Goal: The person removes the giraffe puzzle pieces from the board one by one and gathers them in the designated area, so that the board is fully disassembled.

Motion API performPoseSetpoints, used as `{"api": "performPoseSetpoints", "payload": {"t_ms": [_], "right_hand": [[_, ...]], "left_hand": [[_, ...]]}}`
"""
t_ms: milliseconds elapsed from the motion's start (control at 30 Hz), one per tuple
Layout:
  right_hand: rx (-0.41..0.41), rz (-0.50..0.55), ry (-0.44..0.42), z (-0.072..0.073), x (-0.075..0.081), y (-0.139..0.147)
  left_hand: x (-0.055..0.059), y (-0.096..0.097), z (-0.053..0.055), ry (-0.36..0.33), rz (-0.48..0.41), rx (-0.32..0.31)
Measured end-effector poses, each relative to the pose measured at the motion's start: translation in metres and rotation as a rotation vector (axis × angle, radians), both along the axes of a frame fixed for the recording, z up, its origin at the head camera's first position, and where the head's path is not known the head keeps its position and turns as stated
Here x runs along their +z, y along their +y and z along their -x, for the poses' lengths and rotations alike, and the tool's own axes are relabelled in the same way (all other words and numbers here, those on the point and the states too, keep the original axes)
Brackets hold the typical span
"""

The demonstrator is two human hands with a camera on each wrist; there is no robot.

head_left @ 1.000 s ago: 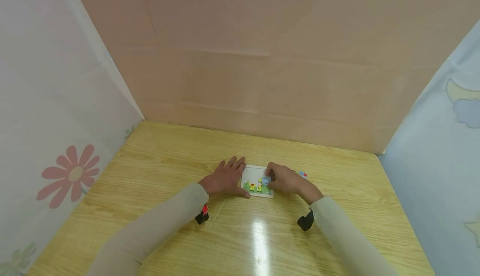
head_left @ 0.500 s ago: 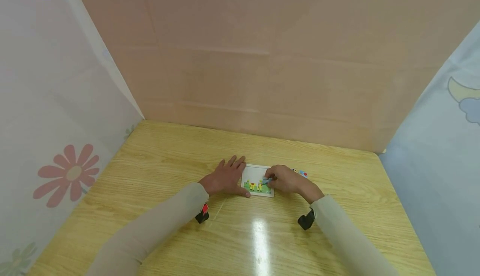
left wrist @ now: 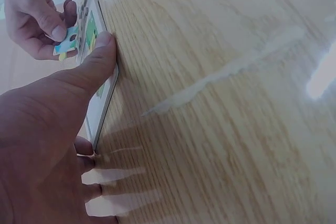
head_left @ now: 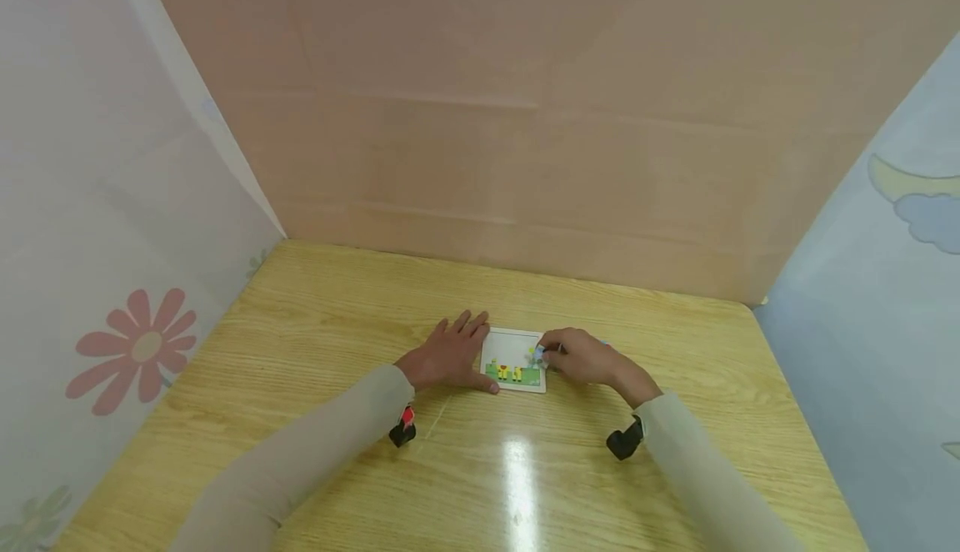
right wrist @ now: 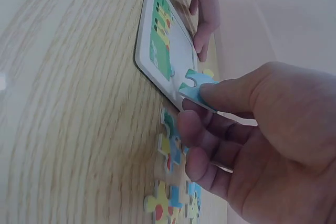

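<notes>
Fingertips of the right hand (right wrist: 278, 129) have hold of a light-blue puzzle piece (right wrist: 189, 94), thumb pressed down on its face, index finger tucked beneath! It juts out past that thumb tip, rounded notch in plain sight, a dab of yellow showing just beyond the thumb. And the remaining fingers? Curled below the pinch.

Ahead of those fingertips lies the shallow white-rimmed tray (head_left: 512, 344), and the piece is right at its right-hand rim; whether the two touch, I cannot tell.

Across to the left hand (head_left: 448, 358): fingers fanned out and fairly straight beside the tray's left edge, thumb tip resting on the near left corner, index fingertip right by the far left one.

Between the two sets of fingers, along the near part of the tray, runs a joined strip (head_left: 514, 375), green with yellow figures, reaching from beside the left thumb toward the right fingertips.

Below the right hand's curled fingers, near but apart, loose pieces (right wrist: 162, 201) in yellow, blue and red lie on the wooden table (head_left: 375, 293); from the head view that hand hides most of them. Back behind the fingers come pale sleeves (head_left: 315, 444), a black device (head_left: 403, 428) at each wrist.
</notes>
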State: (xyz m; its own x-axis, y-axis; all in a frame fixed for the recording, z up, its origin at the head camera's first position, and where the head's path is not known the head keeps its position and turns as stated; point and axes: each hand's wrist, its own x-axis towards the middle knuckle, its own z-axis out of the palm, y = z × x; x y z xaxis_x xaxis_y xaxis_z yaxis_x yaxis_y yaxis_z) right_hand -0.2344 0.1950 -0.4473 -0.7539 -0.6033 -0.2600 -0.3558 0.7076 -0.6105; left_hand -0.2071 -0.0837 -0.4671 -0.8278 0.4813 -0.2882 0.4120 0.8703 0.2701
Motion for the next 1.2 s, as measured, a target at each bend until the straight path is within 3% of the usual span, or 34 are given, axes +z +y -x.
{"api": "performPoseSetpoints", "payload": {"t_ms": [200,467,767,1200], "right_hand": [[-0.027,0.012,-0.015,-0.005,0.014,0.012],[-0.057,0.042,-0.051,-0.008,0.020,0.033],[-0.117,0.033,-0.024,-0.013,0.025,0.058],[-0.172,0.058,-0.025,-0.016,0.017,0.092]], "left_hand": [[0.007,0.003,-0.002,0.002,-0.014,-0.007],[0.011,-0.002,0.002,-0.058,-0.033,-0.023],[0.014,-0.006,0.005,-0.089,-0.016,-0.052],[0.018,-0.003,0.002,-0.076,-0.031,-0.045]]}}
